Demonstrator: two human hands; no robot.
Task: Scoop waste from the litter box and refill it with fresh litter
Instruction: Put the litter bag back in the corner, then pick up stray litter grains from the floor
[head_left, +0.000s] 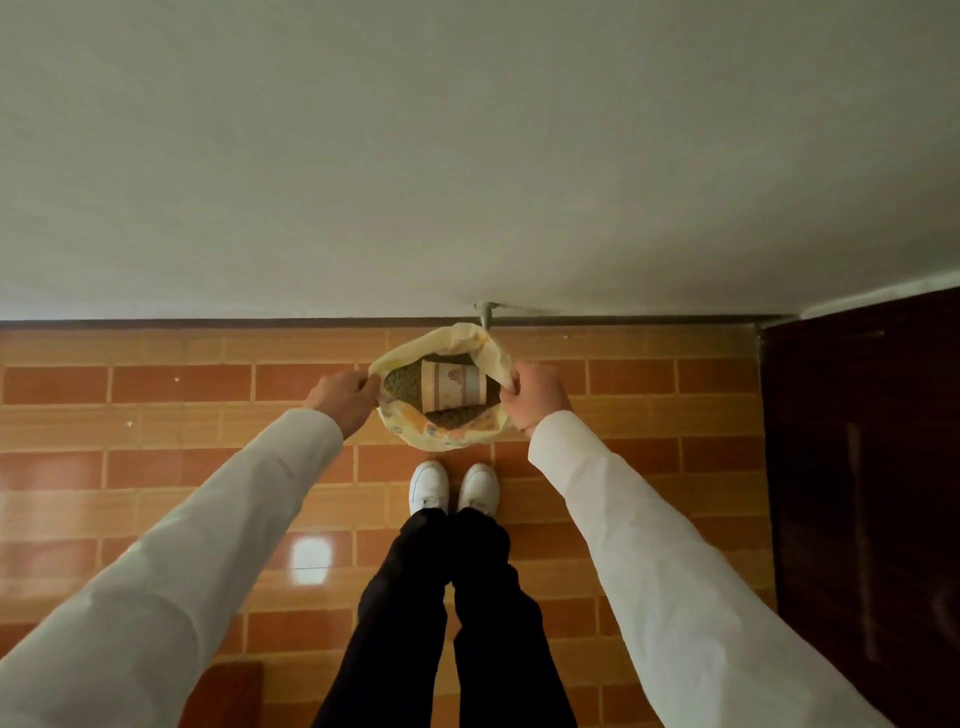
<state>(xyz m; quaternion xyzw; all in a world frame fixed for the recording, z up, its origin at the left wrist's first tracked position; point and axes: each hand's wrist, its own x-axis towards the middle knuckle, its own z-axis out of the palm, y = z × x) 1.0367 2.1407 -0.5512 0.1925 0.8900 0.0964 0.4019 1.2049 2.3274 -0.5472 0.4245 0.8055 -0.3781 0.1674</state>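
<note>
A yellow litter bag (441, 434) stands open on the floor by the wall, just beyond my feet. Greenish-grey litter (402, 384) fills it, and a paper cup (453, 393) lies on its side on top of the litter. My left hand (344, 400) grips the bag's left rim. On the opposite side my right hand (537, 396) grips the right rim, so the mouth is held wide between both hands. No litter box or scoop is in view.
Orange-brown floor tiles (182, 384) run up to a pale wall (467, 156). A dark wooden door or cabinet (862, 467) stands at the right. A small metal fitting (484, 314) sticks out at the wall's base behind the bag. My white shoes (454, 486) stand close to the bag.
</note>
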